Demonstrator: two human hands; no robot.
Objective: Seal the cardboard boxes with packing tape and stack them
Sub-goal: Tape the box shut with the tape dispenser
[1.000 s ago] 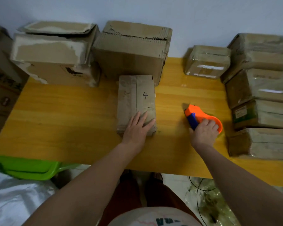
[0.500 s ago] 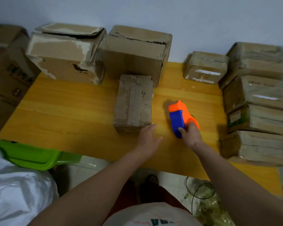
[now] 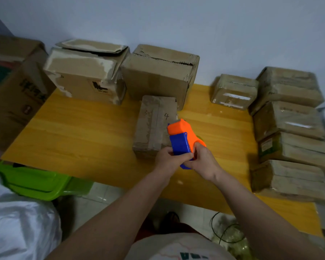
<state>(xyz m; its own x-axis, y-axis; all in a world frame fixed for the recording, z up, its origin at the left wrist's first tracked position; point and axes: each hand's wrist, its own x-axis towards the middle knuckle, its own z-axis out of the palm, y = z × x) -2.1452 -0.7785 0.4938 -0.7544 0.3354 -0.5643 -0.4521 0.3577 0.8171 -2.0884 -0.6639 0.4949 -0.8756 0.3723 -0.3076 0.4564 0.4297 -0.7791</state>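
A small flat cardboard box (image 3: 154,124) marked "4" lies in the middle of the yellow wooden table (image 3: 79,139). Just in front of its right near corner I hold an orange and blue tape dispenser (image 3: 182,139) off the table with both hands. My right hand (image 3: 203,162) grips its rear from the right. My left hand (image 3: 169,158) holds its blue lower part from the left, fingers curled round it. Whether tape is pulled out cannot be seen.
Two large worn boxes (image 3: 86,74) (image 3: 159,76) stand at the back by the wall. Several taped boxes (image 3: 291,121) are piled along the right edge, one more (image 3: 235,91) sits behind. A big carton (image 3: 13,91) stands left, a green bin (image 3: 36,182) below.
My right hand lifted the dispenser from the table's right side and brought it over beside the small box. My left hand left the box's top and took hold of the dispenser.
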